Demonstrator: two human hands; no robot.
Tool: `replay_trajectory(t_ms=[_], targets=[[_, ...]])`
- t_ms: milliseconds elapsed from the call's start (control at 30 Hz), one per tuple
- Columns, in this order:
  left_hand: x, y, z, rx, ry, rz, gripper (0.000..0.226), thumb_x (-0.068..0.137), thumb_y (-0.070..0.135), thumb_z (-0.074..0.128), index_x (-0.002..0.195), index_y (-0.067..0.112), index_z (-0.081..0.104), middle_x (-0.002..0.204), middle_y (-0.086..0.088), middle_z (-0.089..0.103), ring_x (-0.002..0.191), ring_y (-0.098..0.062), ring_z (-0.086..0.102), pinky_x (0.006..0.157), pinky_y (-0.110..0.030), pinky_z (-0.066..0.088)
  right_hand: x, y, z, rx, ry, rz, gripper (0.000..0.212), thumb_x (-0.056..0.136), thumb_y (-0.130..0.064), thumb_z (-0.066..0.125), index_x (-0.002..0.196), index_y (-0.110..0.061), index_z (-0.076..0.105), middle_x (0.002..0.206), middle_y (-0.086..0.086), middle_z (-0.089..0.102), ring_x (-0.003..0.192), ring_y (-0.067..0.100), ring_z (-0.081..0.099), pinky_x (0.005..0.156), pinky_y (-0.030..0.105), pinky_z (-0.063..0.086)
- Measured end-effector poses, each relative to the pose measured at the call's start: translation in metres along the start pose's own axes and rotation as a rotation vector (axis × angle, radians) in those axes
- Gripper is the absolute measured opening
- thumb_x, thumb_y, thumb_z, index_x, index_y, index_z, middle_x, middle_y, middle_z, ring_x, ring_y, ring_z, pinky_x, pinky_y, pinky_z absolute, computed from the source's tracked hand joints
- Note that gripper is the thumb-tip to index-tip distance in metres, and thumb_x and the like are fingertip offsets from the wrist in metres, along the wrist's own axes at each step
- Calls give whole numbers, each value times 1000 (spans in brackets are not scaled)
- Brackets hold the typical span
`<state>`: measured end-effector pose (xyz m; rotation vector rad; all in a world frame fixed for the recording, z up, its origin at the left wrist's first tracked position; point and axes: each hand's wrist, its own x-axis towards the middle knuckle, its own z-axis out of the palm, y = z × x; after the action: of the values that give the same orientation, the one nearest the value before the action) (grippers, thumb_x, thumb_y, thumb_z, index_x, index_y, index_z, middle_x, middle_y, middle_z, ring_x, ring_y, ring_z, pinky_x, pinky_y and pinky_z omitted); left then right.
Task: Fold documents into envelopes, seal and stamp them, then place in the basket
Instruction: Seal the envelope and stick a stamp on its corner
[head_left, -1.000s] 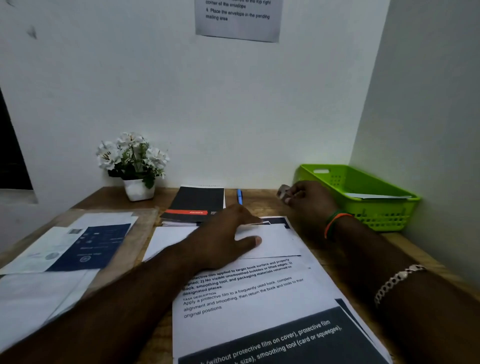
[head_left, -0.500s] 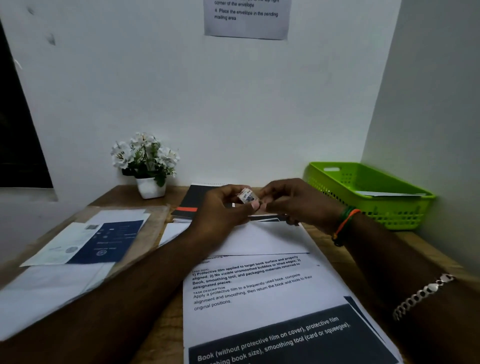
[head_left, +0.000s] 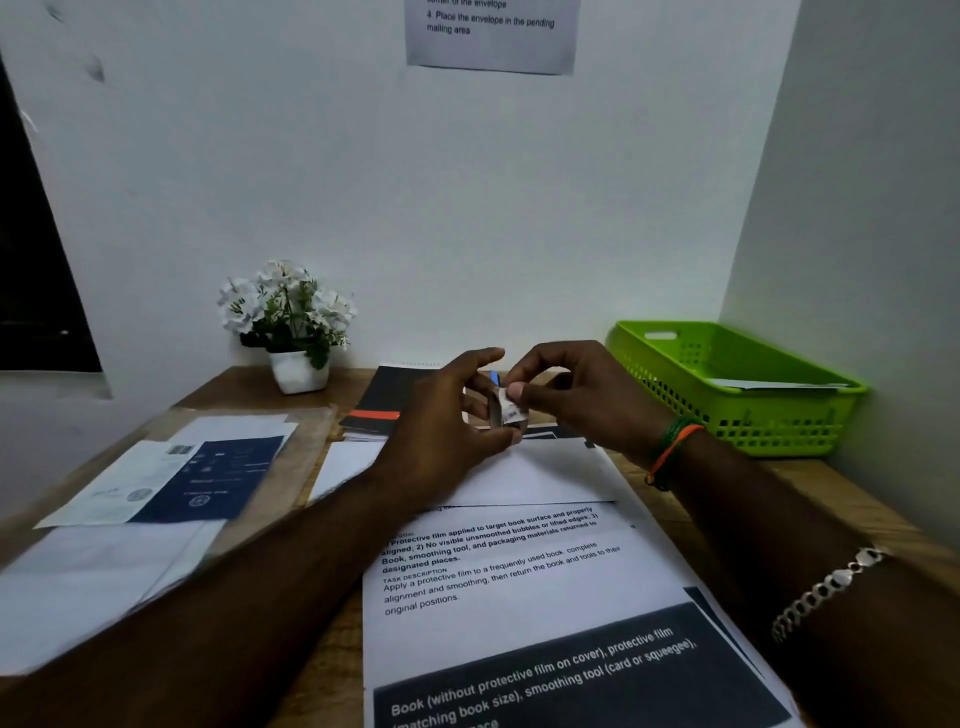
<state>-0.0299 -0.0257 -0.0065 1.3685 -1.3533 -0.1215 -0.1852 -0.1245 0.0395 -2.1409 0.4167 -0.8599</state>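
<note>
Stamp (head_left: 508, 408) print too small to read, partly behind fingertips (head_left: 514, 389). Wall notice (head_left: 491, 34) cut off at top edge. Envelope (head_left: 519, 475) top edge hidden under the hands. Left papers (head_left: 98, 566) motion-blurred.

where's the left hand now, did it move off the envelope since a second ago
Yes. The left hand has lifted off the white envelope and now meets the right hand above it, both pinching a small stamp.

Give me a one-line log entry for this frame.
step: stamping | both hands pinch stamp above envelope | basket: paper inside
</note>
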Motion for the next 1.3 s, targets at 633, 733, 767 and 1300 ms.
replay_trajectory(t_ms=[633, 733, 767, 1300], targets=[[5, 1, -3, -104, 78, -158, 37, 78, 18, 89, 111, 14, 72, 89, -3, 75, 62, -3, 65, 63, -24, 57, -2, -14, -25, 164, -149, 250, 8, 100, -24, 60, 95, -20, 65, 94, 3, 63, 94, 13, 63, 72, 29, 48], [6, 2, -4, -343, 57, -320, 34, 83, 16, 84, 113, 8, 69, 101, -19, 75, 78, -15, 73, 65, -31, 62, -4, -10, -21, 93, -217, 267, 7, 99, -21, 63, 95, -17, 67, 92, 3, 65, 83, 9, 60, 75, 31, 50], [6, 2, -4, -434, 42, -367, 33, 85, 15, 81, 114, 6, 68, 102, -20, 75, 79, -16, 74, 64, -28, 62, -4, -10, -18, 85, -225, 251, 6, 98, -19, 64, 95, -15, 68, 91, 4, 65, 79, 9, 58, 71, 28, 49], [1, -12, -15, 427, -293, -4, 32, 79, 48, 83, 105, 31, 76, 106, 17, 73, 100, 4, 65, 96, -29, 53, 15, 54, -32, -486, 262, 68, 10, 85, -1, 68, 78, -7, 68, 82, 0, 73, 78, 18, 68, 70, 20, 50]])
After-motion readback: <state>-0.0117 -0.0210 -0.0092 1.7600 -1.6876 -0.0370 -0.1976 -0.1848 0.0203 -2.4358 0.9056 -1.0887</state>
